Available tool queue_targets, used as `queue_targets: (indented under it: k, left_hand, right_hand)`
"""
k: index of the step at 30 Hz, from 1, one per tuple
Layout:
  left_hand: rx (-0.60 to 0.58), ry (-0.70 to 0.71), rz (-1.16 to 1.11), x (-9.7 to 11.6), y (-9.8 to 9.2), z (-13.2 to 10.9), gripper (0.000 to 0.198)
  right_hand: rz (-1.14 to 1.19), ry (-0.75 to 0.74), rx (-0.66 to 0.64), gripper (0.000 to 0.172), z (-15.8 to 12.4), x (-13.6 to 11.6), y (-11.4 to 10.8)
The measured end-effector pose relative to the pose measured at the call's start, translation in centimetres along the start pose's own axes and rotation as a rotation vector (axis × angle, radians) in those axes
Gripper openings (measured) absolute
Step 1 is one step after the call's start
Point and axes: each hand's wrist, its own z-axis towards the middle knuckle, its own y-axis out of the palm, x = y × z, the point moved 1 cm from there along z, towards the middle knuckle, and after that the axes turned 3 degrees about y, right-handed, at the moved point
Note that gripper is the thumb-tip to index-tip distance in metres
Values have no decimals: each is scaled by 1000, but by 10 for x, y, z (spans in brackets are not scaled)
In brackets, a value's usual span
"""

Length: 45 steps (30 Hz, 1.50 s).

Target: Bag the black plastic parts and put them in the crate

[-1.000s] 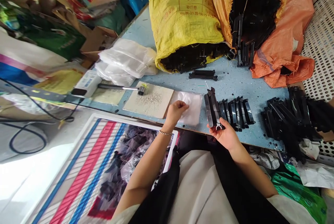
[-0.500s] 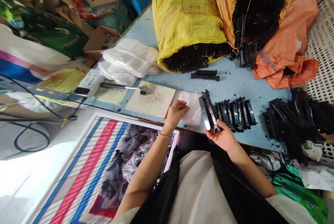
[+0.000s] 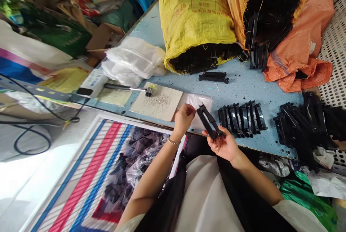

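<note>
My right hand (image 3: 225,145) grips a pair of long black plastic parts (image 3: 207,122) by their near end, the far end pointing up and left. Close to that far end, the fingers of my left hand (image 3: 185,118) are pinched together over a clear plastic bag (image 3: 198,99) on the table. Whatever they hold, if anything, is too small to make out. Right of the held parts, a row of similar black parts (image 3: 243,118) lies side by side on the blue table (image 3: 186,80).
A hammer (image 3: 129,88) rests with its head on a beige board (image 3: 159,106) covered in debris. White plastic bags (image 3: 135,59) lie behind it. Yellow (image 3: 194,12) and orange sacks (image 3: 305,37) hold black parts. More parts (image 3: 300,124) heap at right; a striped bin (image 3: 89,174) stands below.
My right hand has moved slightly left and turned the black parts, bringing their far end close to my left hand. The left hand remains pinched and has shifted only slightly.
</note>
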Motion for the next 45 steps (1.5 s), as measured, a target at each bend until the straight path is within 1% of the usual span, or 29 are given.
queue_targets:
  k: [1,2,5,7,10,12,15,17,18,20,22,23,25,26,29,32,35,37,39,41,43,44,45]
  left_hand:
    - [4,50,45,1,-1,0,8]
    - [11,115,103,3,-2,1,11]
    - [9,326,333,6,-7,2,28]
    - [-17,381,462,7,-11,4,30]
    - [-14,349,571,8,-18,7,26]
    - [-16,339,594,7,-22,9,31]
    - [-110,377,642,5,-27,10,38]
    - [-177,381,682,4,-28,9,38]
    - [-194,376,685,4,-28,9,38]
    - [-195,369,637,7,-28,8,42]
    - [-144,375,567,13,-30,6,44]
    - [-103,378,550,16,-33,5,43]
    - [-37,379,561,21,-40,3,42]
    - [-25,380,581,23,-44,2,42]
    - [-57,390,624,24,-50,0,43]
    - [-84,430,586,22,-44,-2,49]
    - [-84,527,488,22,-31,-14,54]
    - [-122,616,410,23,-22,-31,57]
    - [-194,685,327,26,-17,-53,62]
    - [-257,700,248,28,-17,-75,65]
    - [-281,690,192,29,-20,-91,67]
    - [-274,683,177,30,-23,-97,68]
    - [-256,678,171,30,-26,-102,69]
  right_hand:
    - [-4,23,4,47,0,-1,0]
    - [1,44,11,47,1,-1,0]
    - [60,76,13,51,5,-3,-3]
    - [94,83,-6,53,7,-4,-6]
    - [98,76,-10,51,7,-5,-9]
    - [81,14,23,49,5,-6,-9]
    - [46,-124,59,45,-1,-7,-4]
    - [28,-152,11,46,-4,-6,2]
    - [21,-128,-33,48,-4,-4,6]
    - [18,-26,-116,53,1,-1,10]
    - [36,78,-149,54,9,1,9]
    - [54,104,-145,53,13,1,6]
    - [80,101,-123,50,18,0,1]
    - [78,88,-117,49,18,-1,-1]
    - [12,49,-142,52,11,-4,-1]
    - [-43,88,-201,56,9,-6,7]
    - [-39,134,-240,55,20,-11,14]
    - [-86,114,-211,52,30,-15,13]
    - [-246,18,-112,45,36,-16,10]
    - [-486,-164,24,34,35,-14,6]
    - [-658,-330,121,27,29,-11,5]
    - [-686,-355,129,27,26,-9,5]
    - [-680,-334,111,30,24,-7,5]
